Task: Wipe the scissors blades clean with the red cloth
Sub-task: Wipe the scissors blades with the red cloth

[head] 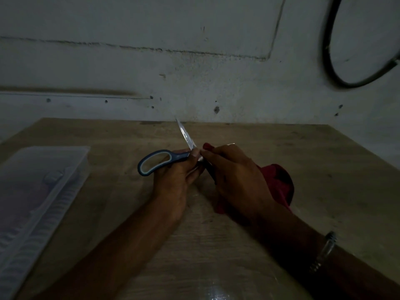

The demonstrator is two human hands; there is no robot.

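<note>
The scissors (155, 162) have blue and grey handles and are held above the middle of the wooden table (303, 169). One shiny blade (186, 135) points up and away toward the wall. My left hand (175, 182) grips the scissors near the pivot, with one handle loop sticking out to the left. My right hand (236, 176) holds the red cloth (279, 182), bunched under the palm, with a small red fold showing at the fingertips by the blade's base. The second blade is mostly hidden between my hands.
A clear plastic box (41, 191) with a lid lies on the table's left side. The grey wall (194, 72) rises right behind the table's far edge. A black cable (329, 61) loops on the wall at upper right. A metal bracelet (324, 250) circles my right wrist.
</note>
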